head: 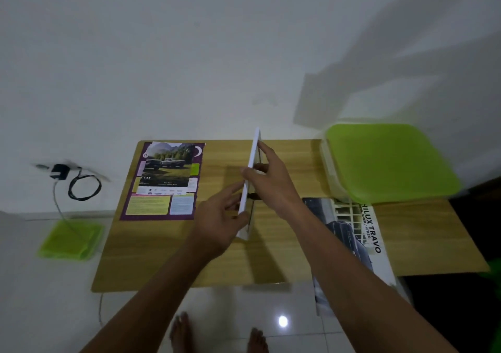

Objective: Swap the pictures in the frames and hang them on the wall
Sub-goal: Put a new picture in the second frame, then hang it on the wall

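Nearest: two bare forearms reaching forward over the bench, both hands clamped on one white frame. Frame held on edge, seen edge-on, over the middle of the bench. Contact between its near lower corner and the bench top not resolvable. Left hand gripping the near end from the left side. Right hand farther along, thumb on the left face, fingers over the right face. Frame contents not visible from this angle.

Purple flyer with a truck photo lying flat on the bench, left of the frame and apart from it. Truck print lettered "HILUX TRAVO" flat on the right, overhanging the front edge of the bench. Green-lidded box at the far right corner.

Judged step: turning or opening the frame for the swap. Nothing hung on the wall yet.

Risks, judged:
- Slip out of a thin edge-on grip, then a drop onto the bench or the tiled floor, with bare feet just below.
- Loose backing or picture sliding out with the open side tilted down.
- Sweep of the right forearm across the overhanging print, dragging it off the bench.
- Creased paper from forcing a sheet in crooked.
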The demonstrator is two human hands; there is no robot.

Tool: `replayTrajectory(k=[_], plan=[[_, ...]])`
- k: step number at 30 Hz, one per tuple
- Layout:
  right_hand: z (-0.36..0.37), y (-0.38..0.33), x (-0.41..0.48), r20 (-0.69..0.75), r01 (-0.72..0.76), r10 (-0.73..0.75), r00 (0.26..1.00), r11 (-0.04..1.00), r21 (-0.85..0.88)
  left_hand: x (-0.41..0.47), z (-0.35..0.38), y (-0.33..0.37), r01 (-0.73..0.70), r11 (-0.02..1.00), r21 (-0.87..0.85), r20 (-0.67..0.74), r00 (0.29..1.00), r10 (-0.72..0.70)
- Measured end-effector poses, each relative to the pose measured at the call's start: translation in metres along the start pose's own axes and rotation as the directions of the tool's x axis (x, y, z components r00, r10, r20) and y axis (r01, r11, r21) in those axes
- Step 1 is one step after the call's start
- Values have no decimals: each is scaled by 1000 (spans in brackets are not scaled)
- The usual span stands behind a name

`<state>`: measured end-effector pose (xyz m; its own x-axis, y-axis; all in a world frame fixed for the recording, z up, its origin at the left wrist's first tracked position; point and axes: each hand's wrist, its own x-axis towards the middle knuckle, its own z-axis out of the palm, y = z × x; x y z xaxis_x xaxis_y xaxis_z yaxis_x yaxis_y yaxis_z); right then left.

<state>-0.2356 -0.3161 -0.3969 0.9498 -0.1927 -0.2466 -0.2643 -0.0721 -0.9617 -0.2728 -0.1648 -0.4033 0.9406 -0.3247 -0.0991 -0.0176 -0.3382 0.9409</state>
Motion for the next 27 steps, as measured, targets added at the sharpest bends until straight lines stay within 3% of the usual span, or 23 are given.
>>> replayTrajectory(k=[5, 8, 10, 13, 16, 21, 24, 27], plan=[[-22, 13, -5, -114, 66, -77, 991, 994, -92, -1, 28, -9, -26, 999, 23, 55, 998, 25], [-38, 28, -3, -135, -22, 22, 991, 1000, 1, 16, 16, -31, 20, 974, 226, -148, 989, 14], [-47, 39, 0, -119, -72, 79, 990, 995, 64, 31, 3, -45, 144, 935, 325, -203, 976, -80], [-55, 53, 3, -79, -140, 153, 985, 979, 147, 47, -8, -56, 320, 934, 155, -82, 947, -311], [-58, 66, 10, -32, -190, 197, 980, 969, 160, 54, -12, -68, 340, 937, 80, -31, 940, -339], [-59, 85, 26, 17, -211, 213, 977, 972, -106, 55, -10, -90, 309, 923, 227, -110, 950, -291], [-60, 93, 38, 44, -182, 195, 980, 961, -207, 59, -3, -100, 339, 913, 226, -152, 938, -311], [-57, 107, 52, -13, -176, 179, 984, 947, -270, 68, 4, -109, 332, 908, 254, -185, 939, -292]])
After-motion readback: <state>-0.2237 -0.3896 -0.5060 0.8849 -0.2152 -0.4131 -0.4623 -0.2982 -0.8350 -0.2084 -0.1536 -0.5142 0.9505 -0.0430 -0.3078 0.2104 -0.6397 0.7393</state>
